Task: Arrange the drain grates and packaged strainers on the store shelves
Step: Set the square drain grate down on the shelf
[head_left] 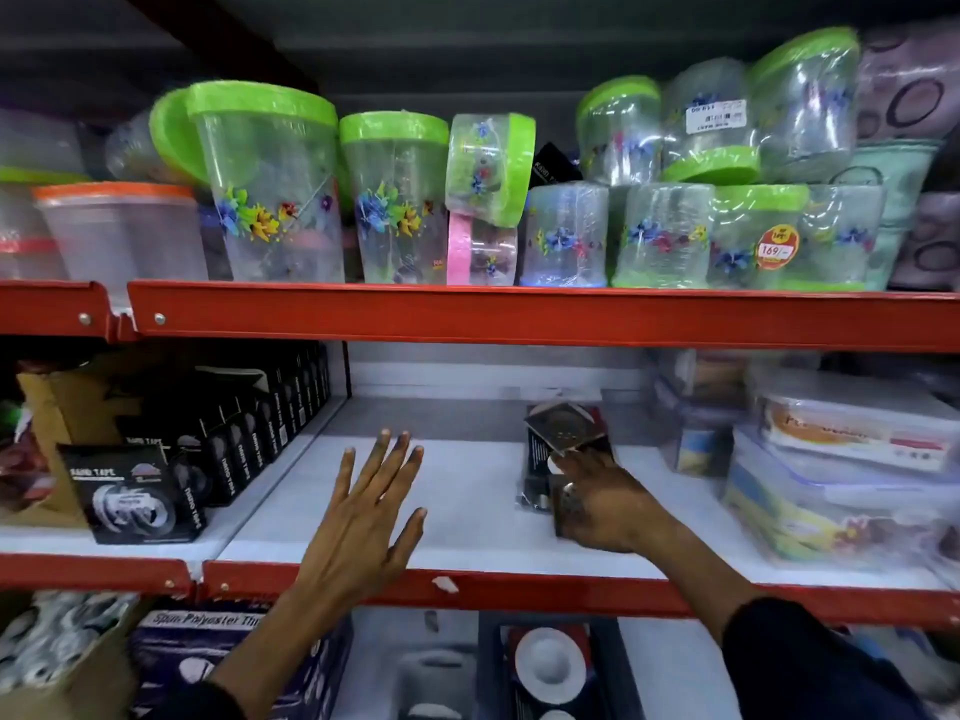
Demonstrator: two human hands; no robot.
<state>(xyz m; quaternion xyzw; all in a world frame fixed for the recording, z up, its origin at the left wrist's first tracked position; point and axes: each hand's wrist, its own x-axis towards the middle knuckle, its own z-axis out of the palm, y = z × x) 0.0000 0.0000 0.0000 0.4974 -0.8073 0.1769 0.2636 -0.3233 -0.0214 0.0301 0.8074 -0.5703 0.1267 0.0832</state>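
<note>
A square metal drain grate leans tilted on the white middle shelf, on top of a dark packaged strainer. My right hand reaches in from the right and grips this small stack at its near edge, with another shiny grate partly under the fingers. My left hand hovers flat over the bare part of the shelf, fingers spread, holding nothing. On the lower shelf a round white strainer in red packaging lies in a dark crate.
Black nano tape boxes line the shelf's left side. Clear food boxes are stacked on its right. Green-lidded plastic jars fill the upper shelf. Red shelf rails run across above and below.
</note>
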